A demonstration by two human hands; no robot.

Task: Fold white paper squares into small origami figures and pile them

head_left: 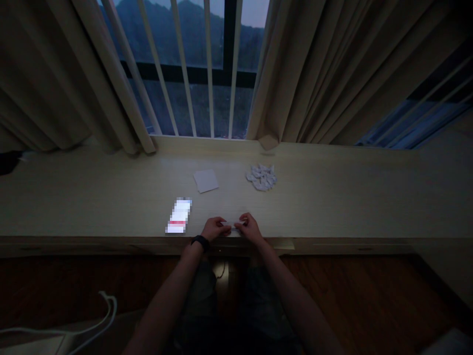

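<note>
A small strip of white paper (232,225) spans the gap between my two hands at the ledge's front edge. My left hand (215,228), with a dark band on its wrist, pinches the strip's left end. The right end is pinched in my right hand (249,228). Beyond them, a stack of square white paper (206,181) lies to the left, and a pile of small crumpled or folded white paper pieces (262,177) lies to the right.
A lit phone (179,216) lies left of my hands on the pale wooden ledge (332,197). Curtains (314,74) and a barred window stand behind. A white cable (109,310) is at the lower left.
</note>
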